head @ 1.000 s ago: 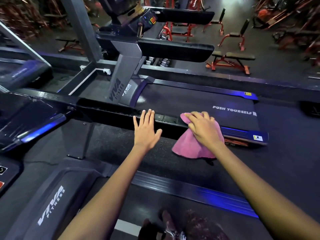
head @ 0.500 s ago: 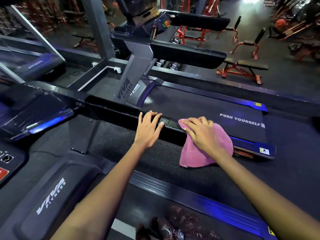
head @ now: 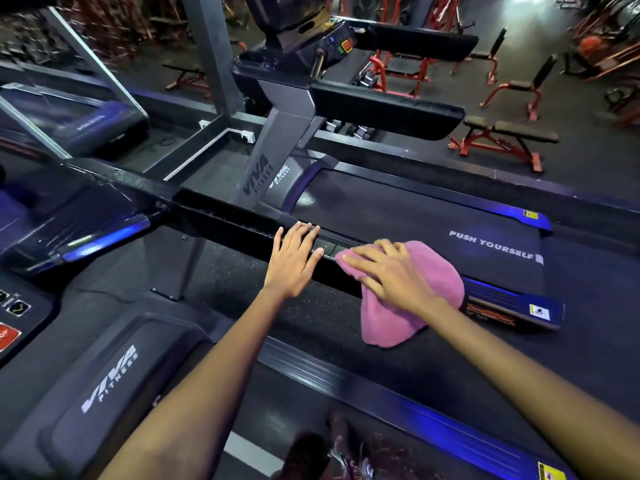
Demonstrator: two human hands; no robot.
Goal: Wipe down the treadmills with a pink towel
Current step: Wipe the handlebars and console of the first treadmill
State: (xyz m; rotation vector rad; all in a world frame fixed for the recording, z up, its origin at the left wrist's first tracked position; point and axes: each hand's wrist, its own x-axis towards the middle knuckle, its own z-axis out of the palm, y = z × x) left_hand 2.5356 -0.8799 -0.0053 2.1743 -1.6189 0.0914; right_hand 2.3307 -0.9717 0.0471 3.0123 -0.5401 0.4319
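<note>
Gym treadmill handrail (head: 242,220): flat left hand (head: 294,259) rests, right hand (head: 391,275) presses pink towel (head: 415,306)

Head-worn view, forward and downward.

My right hand (head: 391,275) lies flat on the pink towel (head: 412,303), fingers spread, pressing it onto the black handrail (head: 242,220) of the treadmill; the cloth drapes over the rail and hangs down on my side. My left hand (head: 294,261) rests just beside it on the same rail, fingers straight and close together. Beyond the rail runs the next treadmill's belt (head: 415,216), printed "PUSH YOURSELF". Red weight benches (head: 502,140) stand on the floor further back.
</note>
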